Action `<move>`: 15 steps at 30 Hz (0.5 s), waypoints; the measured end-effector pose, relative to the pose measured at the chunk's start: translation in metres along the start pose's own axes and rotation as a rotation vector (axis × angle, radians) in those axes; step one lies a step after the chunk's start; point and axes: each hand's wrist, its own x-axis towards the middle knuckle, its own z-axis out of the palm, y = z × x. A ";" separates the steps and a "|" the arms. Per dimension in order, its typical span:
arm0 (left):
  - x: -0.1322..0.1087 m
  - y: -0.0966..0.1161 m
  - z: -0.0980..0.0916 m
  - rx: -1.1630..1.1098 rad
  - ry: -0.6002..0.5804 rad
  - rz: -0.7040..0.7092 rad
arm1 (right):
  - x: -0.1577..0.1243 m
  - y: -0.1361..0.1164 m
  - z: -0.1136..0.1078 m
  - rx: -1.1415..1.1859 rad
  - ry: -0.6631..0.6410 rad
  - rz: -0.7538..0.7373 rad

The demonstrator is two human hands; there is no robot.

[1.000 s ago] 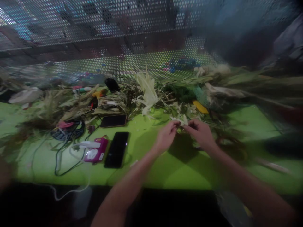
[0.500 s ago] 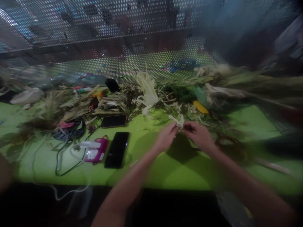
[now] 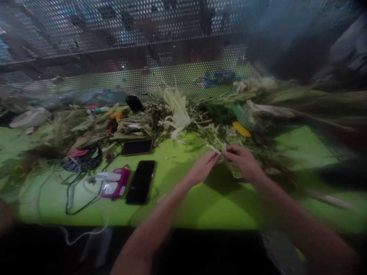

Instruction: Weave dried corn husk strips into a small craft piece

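Above the green table (image 3: 183, 206), my left hand (image 3: 204, 167) is closed on a pale, thin strip of corn husk (image 3: 213, 148), its fingers pinched together. My right hand (image 3: 241, 159) meets it fingertip to fingertip, also pinching the pale husk. One end of the strip sticks out up and to the left of the fingers; the part between the fingertips is small and blurred. Just behind the hands lie dried husk scraps. A spread bunch of pale corn husk (image 3: 177, 109) rises further back.
Left of my arms lie a black phone (image 3: 141, 182), another phone (image 3: 137, 147) and a magenta power adapter (image 3: 117, 184) with cables. Dried plant stuff (image 3: 134, 126) heaps along a perforated metal screen (image 3: 172, 53). A yellow-handled tool (image 3: 241, 129) lies at the back right.
The husk between my fingers looks thinner and narrower now. My left hand has shifted slightly right, closer to the right hand. The view has moved only a little.
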 end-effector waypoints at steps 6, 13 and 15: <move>-0.002 0.004 0.000 0.004 -0.096 0.012 | 0.003 0.005 -0.006 0.019 0.251 -0.035; -0.002 -0.001 0.000 0.226 -0.066 -0.030 | 0.003 0.000 -0.014 -0.475 0.195 -0.351; -0.001 -0.004 0.002 0.325 -0.087 -0.031 | 0.003 -0.001 -0.013 -0.558 0.095 -0.421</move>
